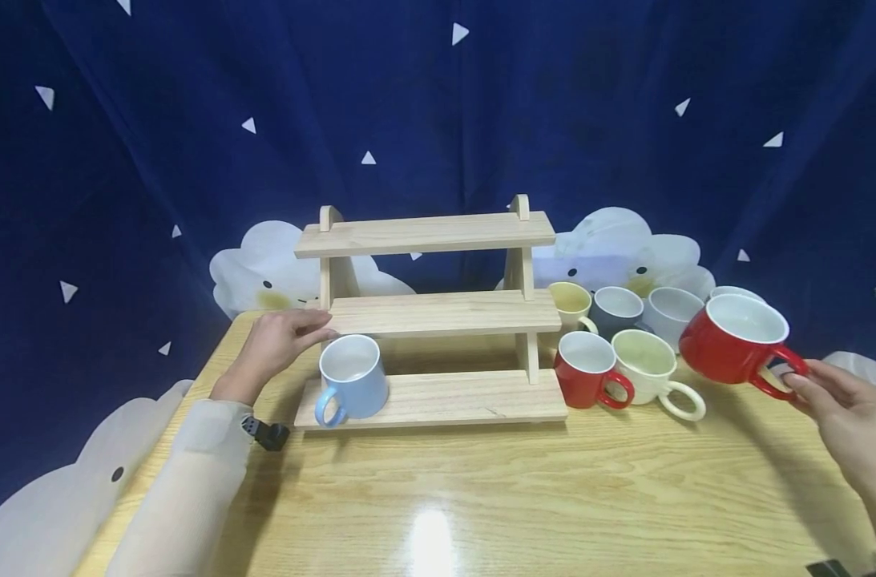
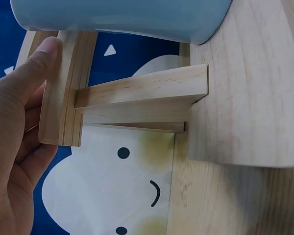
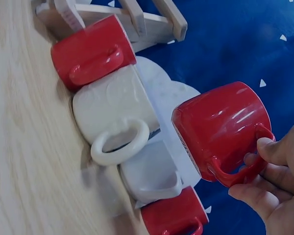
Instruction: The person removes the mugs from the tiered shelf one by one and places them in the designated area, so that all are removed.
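My left hand grips the left end of the middle board of a wooden three-tier display shelf. In the left wrist view the thumb lies on one face of the board and the fingers curl behind it. A light blue mug stands upright on the bottom board near that hand, handle toward the front left. My right hand holds a red mug by its handle, raised above the table at the right. The right wrist view shows thumb and fingers pinching the handle of this red mug.
Right of the shelf, several mugs stand close together on the wooden table: a red mug, a cream mug, a yellow mug, a dark grey mug and a pale grey one. A blue curtain hangs behind.
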Motion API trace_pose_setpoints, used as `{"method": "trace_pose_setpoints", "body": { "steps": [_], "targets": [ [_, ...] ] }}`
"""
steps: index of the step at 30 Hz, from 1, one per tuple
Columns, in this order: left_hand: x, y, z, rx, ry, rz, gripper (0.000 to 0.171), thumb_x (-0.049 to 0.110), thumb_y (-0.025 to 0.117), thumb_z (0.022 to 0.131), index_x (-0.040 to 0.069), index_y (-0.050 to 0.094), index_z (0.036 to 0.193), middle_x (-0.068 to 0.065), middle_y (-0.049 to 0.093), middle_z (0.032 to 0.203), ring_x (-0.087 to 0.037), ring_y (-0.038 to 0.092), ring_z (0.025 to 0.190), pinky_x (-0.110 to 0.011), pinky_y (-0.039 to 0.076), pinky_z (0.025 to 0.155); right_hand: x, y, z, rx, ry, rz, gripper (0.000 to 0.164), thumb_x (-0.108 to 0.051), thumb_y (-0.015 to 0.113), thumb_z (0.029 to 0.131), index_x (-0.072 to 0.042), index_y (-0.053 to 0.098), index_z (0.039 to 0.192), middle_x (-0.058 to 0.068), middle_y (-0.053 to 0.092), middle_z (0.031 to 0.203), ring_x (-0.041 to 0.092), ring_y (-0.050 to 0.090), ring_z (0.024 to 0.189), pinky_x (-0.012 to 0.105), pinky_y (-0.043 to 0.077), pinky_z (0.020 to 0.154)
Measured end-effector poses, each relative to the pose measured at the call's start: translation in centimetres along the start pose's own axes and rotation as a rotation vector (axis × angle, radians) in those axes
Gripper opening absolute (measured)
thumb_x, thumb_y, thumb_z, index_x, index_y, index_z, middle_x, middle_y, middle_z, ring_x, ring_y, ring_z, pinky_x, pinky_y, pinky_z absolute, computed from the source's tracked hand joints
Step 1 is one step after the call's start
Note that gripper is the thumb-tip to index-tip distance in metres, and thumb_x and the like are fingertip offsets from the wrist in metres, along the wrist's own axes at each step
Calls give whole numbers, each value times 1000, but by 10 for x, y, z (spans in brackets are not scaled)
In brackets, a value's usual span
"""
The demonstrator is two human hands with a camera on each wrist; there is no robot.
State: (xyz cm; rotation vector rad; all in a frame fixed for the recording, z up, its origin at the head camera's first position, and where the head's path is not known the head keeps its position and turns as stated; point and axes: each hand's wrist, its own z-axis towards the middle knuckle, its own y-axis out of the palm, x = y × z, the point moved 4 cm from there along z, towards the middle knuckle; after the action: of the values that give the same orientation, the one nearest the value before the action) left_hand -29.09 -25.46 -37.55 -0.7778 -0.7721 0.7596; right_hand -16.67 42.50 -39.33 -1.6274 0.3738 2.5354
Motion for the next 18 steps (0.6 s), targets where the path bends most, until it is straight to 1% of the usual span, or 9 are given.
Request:
{"method": "trace_pose_setpoints", "body": {
  "steps": [2,5,8,10,14,17,18],
  "targets": [
    [0,0,0,-2,-2,1,40,36,78,82,9,75,111,-10,71,112,-33,65,108,-51,50,92,2,-3,0,6,5,4,38,17,53,92,-14,74,98,-6,74,90,0,69,78,13,53,66],
    [1,0,0,-3,-4,-3,40,36,78,82,8,75,111,-10,71,112,-33,65,108,-51,50,92,5,-8,0,15,38,-61,40,15,53,93,-19,74,96,-11,73,89,-3,68,78,12,53,64],
    [1,0,-1,-2,-6,-8,40,35,78,82,8,75,111,-10,72,111,-33,65,107,-51,51,91,9,-13,-1,13,82,-150,43,12,54,94,-26,73,96,-16,72,88,-7,66,76,9,52,63],
    [1,0,-1,2,-2,-10,39,35,79,82,8,75,111,-10,72,111,-33,66,107,-51,51,91,13,-16,-2,6,103,-168,44,11,54,94,-28,74,98,-18,71,88,-8,66,76,8,51,63],
    [1,0,-1,12,7,-7,39,34,79,82,8,75,110,-10,72,110,-33,66,105,-50,52,90,20,-21,-4,-2,133,-293,42,5,57,95,-34,72,103,-25,69,89,-10,65,75,8,51,62],
    [1,0,-1,16,7,-8,38,34,79,82,8,75,110,-10,72,110,-33,67,104,-50,52,90,26,-25,-8,9,169,-455,39,-4,60,96,-42,68,100,-32,65,84,-12,63,70,6,49,59],
    [1,0,-1,16,7,-7,38,34,79,82,8,75,110,-10,72,110,-33,67,104,-50,52,90,28,-26,-10,14,179,-486,38,-6,61,96,-43,67,99,-33,64,83,-13,63,70,6,49,58]
  ]
}}
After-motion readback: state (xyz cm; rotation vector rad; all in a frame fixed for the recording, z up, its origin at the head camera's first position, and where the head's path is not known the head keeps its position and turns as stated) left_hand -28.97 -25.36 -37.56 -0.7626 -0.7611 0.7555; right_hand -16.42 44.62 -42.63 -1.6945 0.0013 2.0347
